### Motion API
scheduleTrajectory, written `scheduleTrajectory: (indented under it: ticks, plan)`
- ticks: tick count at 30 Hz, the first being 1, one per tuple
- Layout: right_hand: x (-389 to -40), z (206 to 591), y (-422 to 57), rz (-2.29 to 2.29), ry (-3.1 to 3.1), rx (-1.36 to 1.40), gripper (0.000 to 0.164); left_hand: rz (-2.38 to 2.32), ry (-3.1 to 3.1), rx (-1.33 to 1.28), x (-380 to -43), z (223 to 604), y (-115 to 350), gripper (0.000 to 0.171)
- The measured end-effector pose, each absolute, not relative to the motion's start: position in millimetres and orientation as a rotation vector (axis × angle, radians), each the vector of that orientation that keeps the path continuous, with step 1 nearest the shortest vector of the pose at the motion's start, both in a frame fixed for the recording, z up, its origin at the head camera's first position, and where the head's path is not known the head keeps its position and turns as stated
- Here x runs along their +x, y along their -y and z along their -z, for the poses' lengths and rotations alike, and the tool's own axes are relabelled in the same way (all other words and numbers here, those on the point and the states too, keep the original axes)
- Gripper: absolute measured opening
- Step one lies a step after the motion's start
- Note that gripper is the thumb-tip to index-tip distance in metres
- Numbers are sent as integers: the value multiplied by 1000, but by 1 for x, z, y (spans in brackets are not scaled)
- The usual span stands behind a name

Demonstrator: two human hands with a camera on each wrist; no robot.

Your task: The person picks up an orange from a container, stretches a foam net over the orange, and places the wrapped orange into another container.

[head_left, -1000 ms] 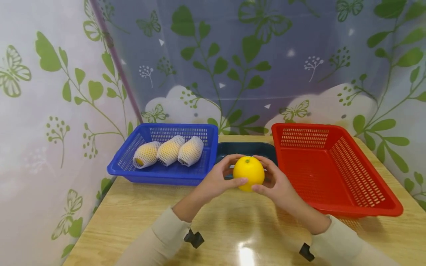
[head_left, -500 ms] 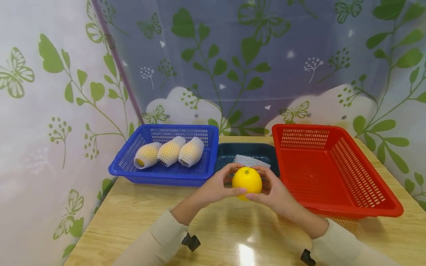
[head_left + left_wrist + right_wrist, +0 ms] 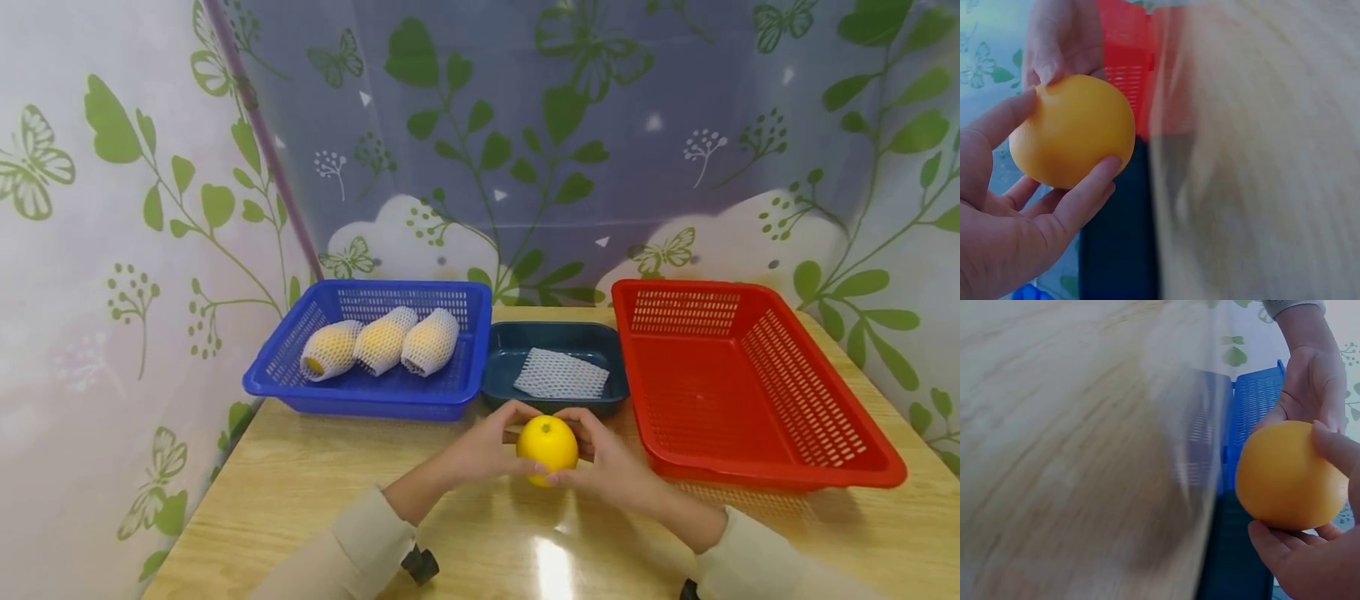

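Observation:
A round yellow orange (image 3: 551, 443), its green stem end facing up, is held between both hands over the near side of the wooden table. My left hand (image 3: 482, 452) grips its left side, thumb on the front and fingers curled behind. From the other side my right hand (image 3: 611, 468) grips it the same way, and the thumbs nearly meet. In the left wrist view the left fingers cup the orange (image 3: 1075, 132) from below. The right wrist view shows the right thumb on top of the orange (image 3: 1291, 477) and fingers under it.
Just beyond the hands is a dark teal tray (image 3: 501, 398) with a flat white foam net (image 3: 562, 374) in it. To the left, a blue basket (image 3: 375, 406) holds three yellow fruits (image 3: 385, 340) in foam nets. A red basket (image 3: 705, 392) stands at the right.
Both hands have drawn the orange back toward the person and lower in the head view, away from over the tray. The foam net in the tray has come into view.

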State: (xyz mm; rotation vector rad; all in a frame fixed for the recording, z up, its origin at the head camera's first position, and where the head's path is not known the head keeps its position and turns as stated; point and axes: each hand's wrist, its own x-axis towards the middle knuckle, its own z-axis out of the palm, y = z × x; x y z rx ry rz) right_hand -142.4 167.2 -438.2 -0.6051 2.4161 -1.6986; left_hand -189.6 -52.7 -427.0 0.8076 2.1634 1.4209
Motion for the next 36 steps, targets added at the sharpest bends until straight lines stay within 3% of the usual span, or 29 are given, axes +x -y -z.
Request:
scheduleTrajectory:
  ticks: [23,31,36]
  plan:
    - [-144,447,-167,1424,-2465,-650,75,-1320,-2209,858,-188,444,53,50]
    - [-149,425,-170,1198,-2508,-746,93,-1284,-2184,882,-188,441,52,54]
    - [-149,394,-172,949,-2493,-728,90,-1267,-2156,885,-190,441,53,56]
